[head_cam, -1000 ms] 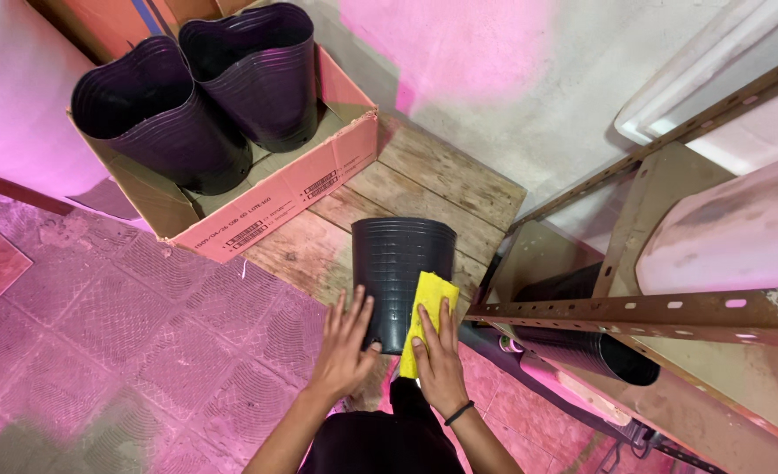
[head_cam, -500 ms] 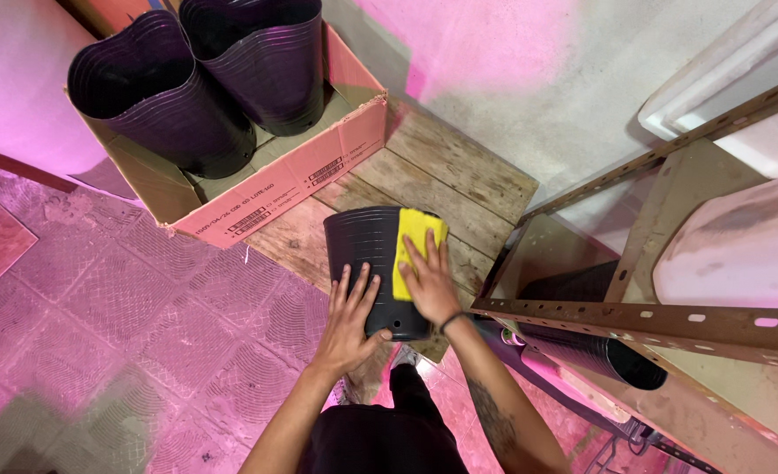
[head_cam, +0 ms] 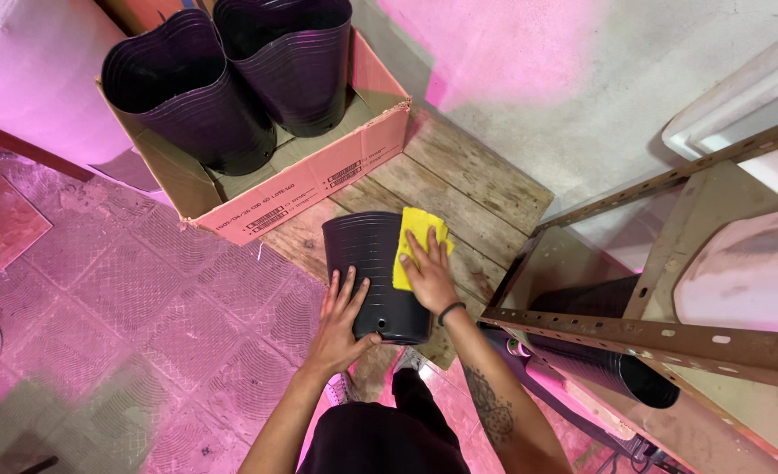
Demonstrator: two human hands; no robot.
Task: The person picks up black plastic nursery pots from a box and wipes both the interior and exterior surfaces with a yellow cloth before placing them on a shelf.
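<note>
On the near edge of a wooden pallet (head_cam: 459, 175), a black plastic pot (head_cam: 373, 272) lies tipped with its base toward the person. Their left hand (head_cam: 341, 326) grasps the pot near its base with fingers spread, while the right hand (head_cam: 430, 276) presses a yellow cloth (head_cam: 415, 241) flat against the pot's side. At the pallet's far left corner, a cardboard box (head_cam: 319, 180) holds two stacks of black pots (head_cam: 231, 88).

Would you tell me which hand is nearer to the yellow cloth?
Right. The right hand presses on the yellow cloth; the left hand grips the black pot lower down, apart from it.
</note>
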